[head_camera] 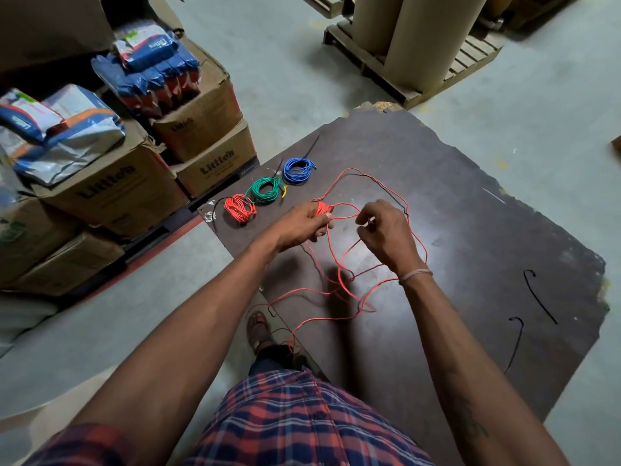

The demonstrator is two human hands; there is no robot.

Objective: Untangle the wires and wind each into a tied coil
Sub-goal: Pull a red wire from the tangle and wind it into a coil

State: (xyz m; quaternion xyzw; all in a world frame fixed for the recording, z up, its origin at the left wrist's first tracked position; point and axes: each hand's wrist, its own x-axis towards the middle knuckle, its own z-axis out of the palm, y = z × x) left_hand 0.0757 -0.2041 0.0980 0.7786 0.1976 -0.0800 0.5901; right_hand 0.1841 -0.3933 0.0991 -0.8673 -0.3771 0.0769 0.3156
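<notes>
The loose red wire (339,280) lies in thin tangled loops over the dark board (470,196). The left hand (302,225) grips a small wound bundle of it. The right hand (383,230) appears to pinch one strand. Red coil (239,208), green coil (265,190) and blue coil (298,170) lie beside.

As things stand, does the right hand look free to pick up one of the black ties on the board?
Probably not yet: the right hand pinches the loose red wire, though the black ties lie unobstructed.
</notes>
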